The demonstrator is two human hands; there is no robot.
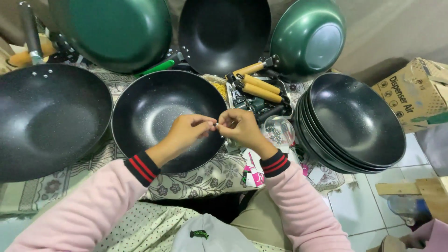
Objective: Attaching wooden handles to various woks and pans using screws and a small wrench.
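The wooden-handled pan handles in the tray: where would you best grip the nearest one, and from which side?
Grip the nearest wooden handle around the middle of its yellow shaft, fingers coming from above. It lies flat and slanted in the tray, with another handle close alongside, so the sides are crowded and the top is free.

Small pale fastener [216,125], kind too small to tell, pinched between fingertips of left hand [186,130] and right hand [240,127], held above black wok [154,107].
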